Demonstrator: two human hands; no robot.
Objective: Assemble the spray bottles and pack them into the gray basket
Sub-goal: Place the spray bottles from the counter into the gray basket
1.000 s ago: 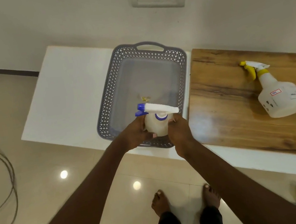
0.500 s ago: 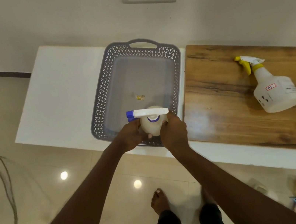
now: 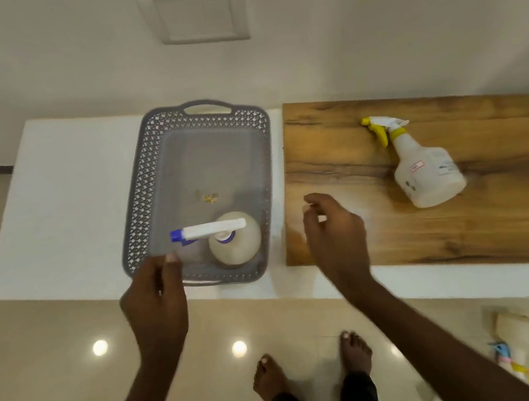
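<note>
Packing stood between bottles: the blue-nozzled spray bottle stood upright in the gray basket, just beyond the left hand, whose fingers curled loosely at the near rim, holding nothing. The right hand hovered empty, fingers half spread, over the wooden table. Next, likely, it must reach far right for the yellow-nozzled spray bottle lying there.

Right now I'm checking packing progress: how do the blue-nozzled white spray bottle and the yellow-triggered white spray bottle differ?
The blue-nozzled white spray bottle stands upright inside the gray basket; the yellow-triggered white spray bottle lies on its side on the wooden board, unpacked. Their trigger colours differ. Both are whitish plastic with heads fitted.
</note>
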